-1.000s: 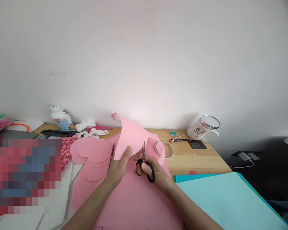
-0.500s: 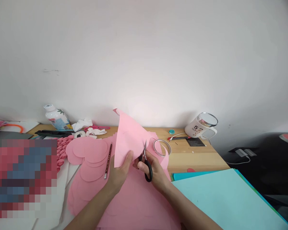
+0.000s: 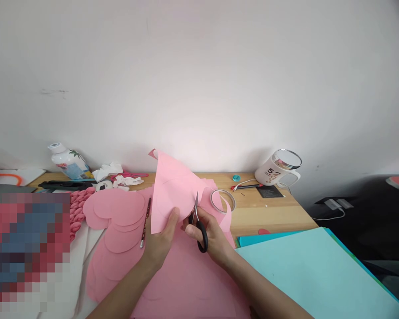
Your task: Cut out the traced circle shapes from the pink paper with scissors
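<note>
My left hand (image 3: 162,235) grips a sheet of pink paper (image 3: 171,186) by its lower edge, thumb on the near face. The sheet stands up, with its top left corner curled and faint drawn curves on it. In my right hand (image 3: 208,232) is a pair of black-handled scissors (image 3: 202,237), its blades pointing up at the sheet's right edge. A curled pink strip (image 3: 228,217) hangs to the right of the scissors. Under my hands lies a stack of pink paper (image 3: 189,279). Cut rounded pink pieces (image 3: 119,208) lie left of it, and a pencil (image 3: 145,223) rests beside my left hand.
A roll of clear tape (image 3: 233,201) and a white mug (image 3: 274,170) are on the wooden desk (image 3: 279,217). Light blue sheets (image 3: 319,270) lie at right. A white bottle (image 3: 69,161), crumpled tissue (image 3: 108,170) and pink braided material (image 3: 78,210) are at left.
The view has shifted slightly, so most things sit further left. My hands hold the same sheet and scissors, with little other visible movement.
</note>
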`<state>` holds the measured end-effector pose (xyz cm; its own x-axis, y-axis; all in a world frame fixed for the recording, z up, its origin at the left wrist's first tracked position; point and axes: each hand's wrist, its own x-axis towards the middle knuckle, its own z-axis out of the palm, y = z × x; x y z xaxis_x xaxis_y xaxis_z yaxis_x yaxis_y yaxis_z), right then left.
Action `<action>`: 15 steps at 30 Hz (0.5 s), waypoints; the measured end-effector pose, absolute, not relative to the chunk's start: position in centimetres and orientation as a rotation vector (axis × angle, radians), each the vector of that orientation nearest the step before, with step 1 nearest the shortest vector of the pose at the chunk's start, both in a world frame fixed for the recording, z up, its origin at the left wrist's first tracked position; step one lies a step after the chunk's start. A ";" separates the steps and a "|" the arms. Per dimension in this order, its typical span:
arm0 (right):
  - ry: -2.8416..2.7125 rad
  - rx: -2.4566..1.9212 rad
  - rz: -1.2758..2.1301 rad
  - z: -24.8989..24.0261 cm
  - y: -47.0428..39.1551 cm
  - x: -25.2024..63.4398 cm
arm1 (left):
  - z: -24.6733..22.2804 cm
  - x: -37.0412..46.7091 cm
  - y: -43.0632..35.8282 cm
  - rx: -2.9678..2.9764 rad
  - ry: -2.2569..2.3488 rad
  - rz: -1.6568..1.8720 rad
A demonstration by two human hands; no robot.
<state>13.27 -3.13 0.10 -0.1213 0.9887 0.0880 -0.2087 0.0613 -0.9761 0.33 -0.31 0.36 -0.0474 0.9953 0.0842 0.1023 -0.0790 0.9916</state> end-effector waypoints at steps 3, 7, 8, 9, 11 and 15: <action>-1.175 -0.917 1.333 0.1 -3.1 13.2 | 0.4 0.4 -0.3 1.324 1.299 1.261; -1.170 -0.929 1.329 0.0 -3.1 13.3 | 0.4 0.4 -0.4 1.359 1.280 1.273; -1.170 -0.937 1.331 0.0 -3.1 13.3 | 0.4 0.4 -0.5 1.356 1.275 1.276; -1.168 -0.943 1.334 -0.1 -3.1 13.3 | 0.4 0.5 -0.5 1.345 1.278 1.279; -1.163 -0.955 1.337 -0.1 -3.1 13.2 | 0.5 0.5 -0.6 1.310 1.304 1.287; -1.158 -0.948 1.321 -0.2 -3.1 13.1 | 0.8 0.7 -0.7 1.297 1.288 1.265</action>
<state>13.14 -3.10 -0.18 -0.0936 0.9920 0.0844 -0.2137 0.0628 -0.9749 0.67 -0.74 0.81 -0.0594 0.9956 0.0731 0.0912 -0.0675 0.9935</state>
